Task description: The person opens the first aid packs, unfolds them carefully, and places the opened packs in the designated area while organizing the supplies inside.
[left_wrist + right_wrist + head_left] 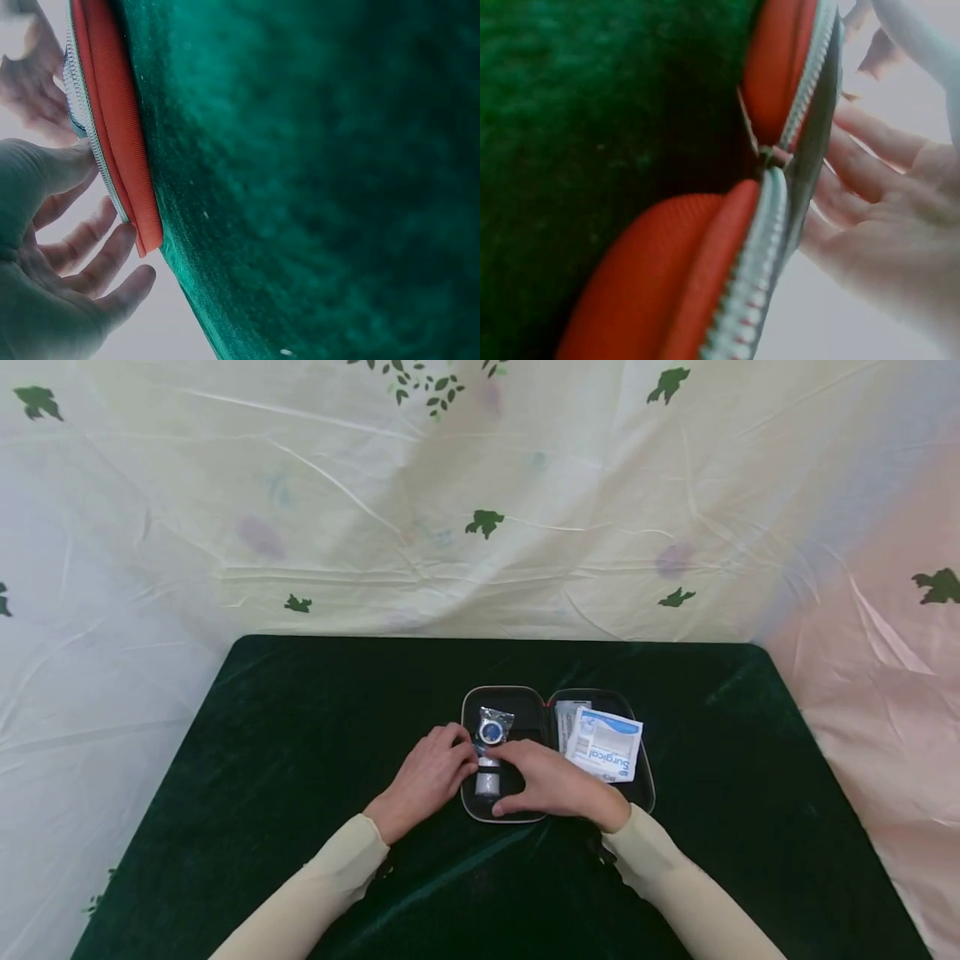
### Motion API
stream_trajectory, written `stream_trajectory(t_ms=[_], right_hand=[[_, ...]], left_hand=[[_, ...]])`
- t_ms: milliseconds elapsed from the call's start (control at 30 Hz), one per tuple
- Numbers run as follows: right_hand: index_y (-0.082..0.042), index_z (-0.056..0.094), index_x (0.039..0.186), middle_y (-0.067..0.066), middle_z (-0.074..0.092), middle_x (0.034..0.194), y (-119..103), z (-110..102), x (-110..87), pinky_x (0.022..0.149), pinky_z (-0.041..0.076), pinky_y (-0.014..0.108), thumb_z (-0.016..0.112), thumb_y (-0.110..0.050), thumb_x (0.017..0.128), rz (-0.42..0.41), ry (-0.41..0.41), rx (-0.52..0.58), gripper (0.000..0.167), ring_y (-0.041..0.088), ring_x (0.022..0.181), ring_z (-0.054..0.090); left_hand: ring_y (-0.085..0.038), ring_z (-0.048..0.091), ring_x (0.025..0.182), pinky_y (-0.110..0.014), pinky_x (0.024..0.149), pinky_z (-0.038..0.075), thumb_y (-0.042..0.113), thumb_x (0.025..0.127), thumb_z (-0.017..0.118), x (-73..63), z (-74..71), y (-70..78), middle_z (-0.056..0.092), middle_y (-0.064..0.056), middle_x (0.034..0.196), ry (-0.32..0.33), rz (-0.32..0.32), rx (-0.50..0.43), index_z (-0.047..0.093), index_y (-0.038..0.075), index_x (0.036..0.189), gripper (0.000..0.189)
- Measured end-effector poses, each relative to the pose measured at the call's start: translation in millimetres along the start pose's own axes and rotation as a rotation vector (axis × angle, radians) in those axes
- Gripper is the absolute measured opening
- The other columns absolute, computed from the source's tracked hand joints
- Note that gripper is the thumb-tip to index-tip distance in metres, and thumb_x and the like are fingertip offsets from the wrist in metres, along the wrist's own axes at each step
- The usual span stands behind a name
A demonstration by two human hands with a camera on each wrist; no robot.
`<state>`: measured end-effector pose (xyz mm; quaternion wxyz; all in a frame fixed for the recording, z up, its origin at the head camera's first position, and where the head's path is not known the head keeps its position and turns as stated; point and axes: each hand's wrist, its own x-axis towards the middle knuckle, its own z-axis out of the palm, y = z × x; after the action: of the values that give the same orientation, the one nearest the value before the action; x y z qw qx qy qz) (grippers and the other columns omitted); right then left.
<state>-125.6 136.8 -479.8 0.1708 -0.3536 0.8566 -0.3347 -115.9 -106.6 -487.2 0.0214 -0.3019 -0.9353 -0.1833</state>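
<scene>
An unzipped case (506, 688) with a black inside and red outer shell (120, 112) lies spread on the table. In its left half are a clear-wrapped roll with a blue core (491, 732) and a whitish wrapped roll (487, 783) under a dark strap (489, 769). My left hand (431, 772) is at the left rim, fingers loosely bent and touching the edge; its fingertips are partly hidden. Over the left half reaches my right hand (551, 781), its fingertips near the strapped roll and its thumb spread apart from them.
White packets, one of them a "Surgical" packet (606, 745), lie in the case's right half. A zipper (742, 300) runs round the case edge. Dark green cloth (337, 693) covers the table, and pale leaf-patterned fabric (562, 552) hangs behind it.
</scene>
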Motion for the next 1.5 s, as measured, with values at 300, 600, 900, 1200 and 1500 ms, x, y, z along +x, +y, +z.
stream_trajectory(t_ms=[300, 600, 900, 1200, 1500], right_hand=[[-0.01, 0.041, 0.154, 0.009, 0.049, 0.151, -10.5, 12.2, -4.5, 0.116, 0.039, 0.046, 0.089, -0.043, 0.079, -0.02, 0.005, -0.134, 0.095, 0.023, 0.141, 0.045], [-0.014, 0.044, 0.152, 0.006, 0.054, 0.145, -8.6, 16.7, -5.2, 0.111, 0.044, 0.043, 0.088, -0.041, 0.081, -0.002, 0.036, -0.112, 0.088, 0.018, 0.133, 0.052], [-0.015, 0.045, 0.15, 0.004, 0.056, 0.142, -7.9, 16.2, -5.3, 0.109, 0.046, 0.043, 0.087, -0.039, 0.081, 0.001, 0.029, -0.068, 0.084, 0.016, 0.129, 0.054], [-0.013, 0.042, 0.155, 0.008, 0.054, 0.147, -10.1, 14.5, -9.4, 0.11, 0.045, 0.046, 0.086, -0.043, 0.083, 0.018, 0.012, -0.081, 0.089, 0.021, 0.132, 0.054], [-0.011, 0.057, 0.146, 0.01, 0.061, 0.143, -12.3, -14.7, -12.1, 0.108, 0.047, 0.052, 0.072, -0.046, 0.097, 0.087, 0.214, -0.059, 0.062, 0.027, 0.132, 0.058]], left_hand=[[-0.022, 0.057, 0.11, -0.04, 0.094, 0.052, 0.024, 0.099, 0.072, 0.6, -0.4, -0.5, 0.058, -0.007, 0.123, 0.001, -0.01, -0.003, 0.074, 0.018, 0.102, 0.008], [-0.022, 0.057, 0.111, -0.039, 0.094, 0.052, 0.022, 0.097, 0.073, 0.6, -0.4, -1.8, 0.058, -0.006, 0.123, -0.01, -0.015, -0.028, 0.074, 0.019, 0.101, 0.005], [-0.02, 0.056, 0.112, -0.036, 0.092, 0.051, 0.023, 0.096, 0.074, 1.0, -1.7, -0.1, 0.058, -0.005, 0.125, -0.026, -0.059, -0.05, 0.074, 0.021, 0.099, 0.003], [-0.02, 0.057, 0.111, -0.038, 0.093, 0.052, 0.024, 0.098, 0.073, -1.5, -2.7, 0.9, 0.061, -0.005, 0.124, -0.017, -0.044, -0.055, 0.076, 0.02, 0.101, 0.006], [-0.024, 0.06, 0.121, -0.048, 0.108, 0.046, 0.027, 0.102, 0.067, 3.5, -4.5, 3.8, 0.067, -0.007, 0.126, 0.043, -0.057, -0.028, 0.072, 0.012, 0.123, 0.026]])
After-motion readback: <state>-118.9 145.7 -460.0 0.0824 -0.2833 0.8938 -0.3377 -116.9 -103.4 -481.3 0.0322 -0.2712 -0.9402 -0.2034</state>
